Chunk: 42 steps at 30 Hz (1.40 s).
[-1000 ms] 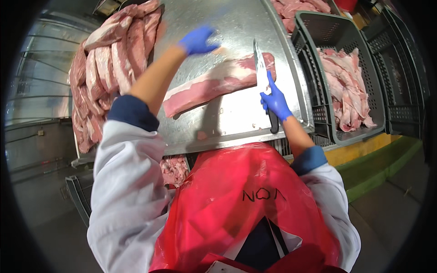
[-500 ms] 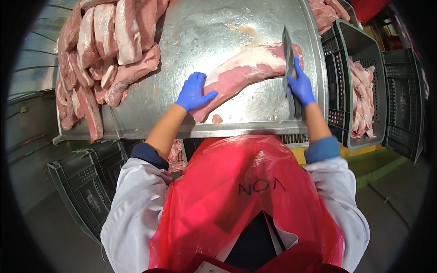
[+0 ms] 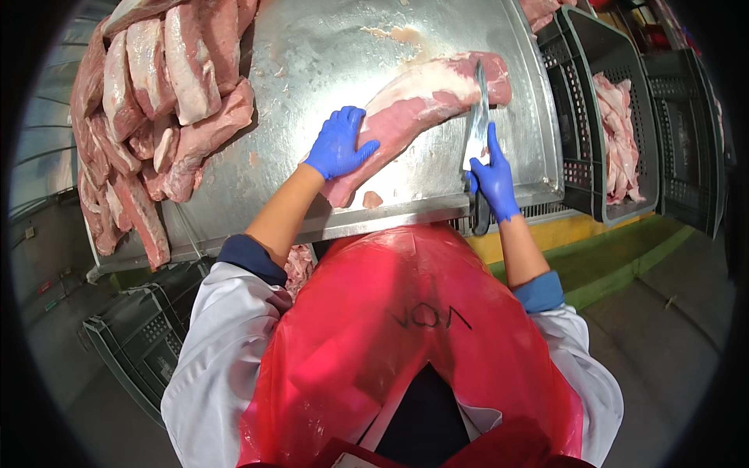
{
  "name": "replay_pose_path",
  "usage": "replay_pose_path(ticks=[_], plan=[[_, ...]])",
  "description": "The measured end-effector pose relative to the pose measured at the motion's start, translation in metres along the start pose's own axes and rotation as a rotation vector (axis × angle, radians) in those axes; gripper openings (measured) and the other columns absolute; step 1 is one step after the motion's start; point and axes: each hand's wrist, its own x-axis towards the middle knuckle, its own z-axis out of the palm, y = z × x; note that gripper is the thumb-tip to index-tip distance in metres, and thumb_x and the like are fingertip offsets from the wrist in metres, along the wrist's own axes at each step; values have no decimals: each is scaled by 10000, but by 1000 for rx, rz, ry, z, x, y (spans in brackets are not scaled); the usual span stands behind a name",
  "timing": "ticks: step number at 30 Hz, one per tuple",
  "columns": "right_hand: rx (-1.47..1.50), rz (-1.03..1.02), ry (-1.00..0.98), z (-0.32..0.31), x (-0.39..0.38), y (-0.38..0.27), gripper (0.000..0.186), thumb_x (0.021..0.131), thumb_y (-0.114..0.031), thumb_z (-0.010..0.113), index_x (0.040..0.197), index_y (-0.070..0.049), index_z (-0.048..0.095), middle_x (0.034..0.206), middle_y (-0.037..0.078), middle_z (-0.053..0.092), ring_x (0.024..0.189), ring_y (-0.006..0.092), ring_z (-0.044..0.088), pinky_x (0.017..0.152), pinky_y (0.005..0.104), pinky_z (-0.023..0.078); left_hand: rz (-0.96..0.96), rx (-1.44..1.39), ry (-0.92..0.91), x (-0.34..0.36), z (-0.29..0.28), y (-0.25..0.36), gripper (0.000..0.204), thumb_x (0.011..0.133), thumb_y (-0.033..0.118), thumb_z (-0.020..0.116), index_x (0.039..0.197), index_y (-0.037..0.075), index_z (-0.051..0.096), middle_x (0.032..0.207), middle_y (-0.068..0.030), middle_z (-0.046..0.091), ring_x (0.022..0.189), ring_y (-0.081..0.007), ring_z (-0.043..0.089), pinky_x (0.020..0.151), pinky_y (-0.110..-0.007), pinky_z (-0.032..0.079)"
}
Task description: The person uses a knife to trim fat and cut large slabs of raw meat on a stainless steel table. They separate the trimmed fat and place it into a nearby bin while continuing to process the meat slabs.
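Two edges (image 3: 406, 213), near and right, bound the steel table (image 3: 292, 82); bare metal separates the long meat cut (image 3: 421, 100) from the meat pile (image 3: 148, 101). The left hand (image 3: 338, 144), thumb spread, lies on its near end; the right hand (image 3: 493, 178) grips a knife (image 3: 477, 129), blade overlapping its far end.

Showing plain blue on the left hand (image 3: 340, 145) and right hand (image 3: 495, 183), mid-frame; flashing silver and black on the knife (image 3: 475, 134); blending pink and creamy white on the long meat piece (image 3: 417, 111); gleaming silver-grey across the worktop (image 3: 300, 82); glowing red, black-marked, over the apron (image 3: 406, 277), lower centre.
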Motion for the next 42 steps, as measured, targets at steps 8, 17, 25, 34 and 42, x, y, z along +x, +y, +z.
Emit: replay_pose_path(ticks=[8,17,25,34,42], plan=[[-50,50,10,22,25,-46,828,900,-6,594,1616,-176,214,955,65,677,652,81,576,568,264,503,7,4,-27,3,0,-3,651,844,487,679,1269,23,512,1149,-207,544,1029,-404,535,892,-506,440],[85,92,-16,33,20,-53,828,954,-15,549,1624,-288,147,765,53,597,596,113,566,508,285,488,-66,-18,-7,-3,15,31,618,826,427,716,1216,-13,526,1125,-236,551,1014,-416,538,878,-497,452],[161,133,-121,-80,-81,-16,866,905,49,531,1630,-244,158,762,31,603,568,87,556,502,245,472,185,-21,340,99,23,78,371,817,352,707,937,14,612,925,-176,598,903,-393,570,809,-482,476],[297,-13,29,-34,86,-25,843,918,-43,577,1625,-236,160,850,107,627,597,133,607,485,274,499,-309,67,-163,212,16,109,366,795,313,712,901,-38,714,869,-232,712,778,-368,686,749,-429,547],[-115,-80,-349,-13,50,-34,830,931,-120,527,1629,-209,86,752,166,653,580,218,650,610,364,560,-464,-261,-73,218,34,76,302,843,221,692,856,-81,696,783,-152,690,752,-211,685,671,-354,544]])
